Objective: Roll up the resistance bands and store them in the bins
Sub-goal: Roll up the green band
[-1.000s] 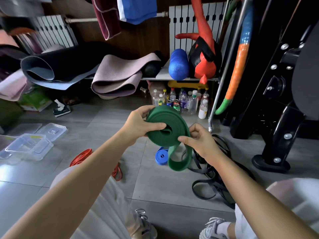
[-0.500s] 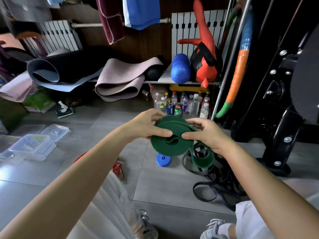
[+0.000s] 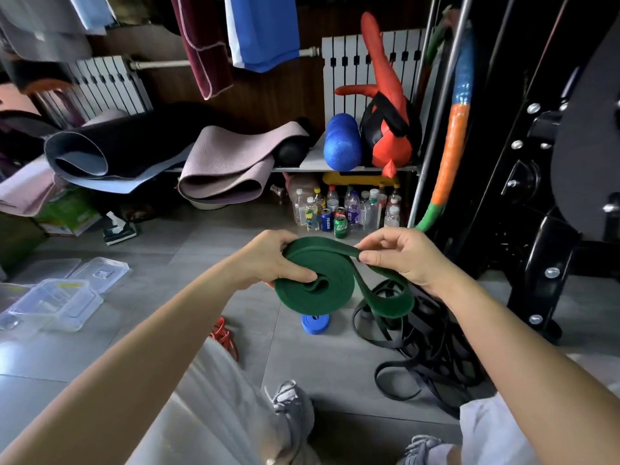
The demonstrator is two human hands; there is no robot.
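So, quick update from my end of the feed. Closest to the camera is a grey sneaker, nothing going on there. Just past it, held up over the tiles, both hands are busy with the green band, most of it already wound into a coil. The left hand grips that coil, thumb pressed on its face near the centre and fingers tucked behind. The right hand pinches the free strap between thumb and forefinger, right at the coil's top edge.

What's changed: a second ago the coil stood up facing me with a loop dangling below it and the right hand down low. Now it's tipped flatter, the right hand has come up and over, and another turn looks to be going on. The leftover tail is just a short loop off the right side, so I reckon this one's a wrap or two from done.

Further out on the floor there's a blue band already rolled, plus a black tangle and a red band not rolled yet. The clear bins sit well off to the left, with no bands in them that I can make out. Beyond that, bottles under the mat shelf
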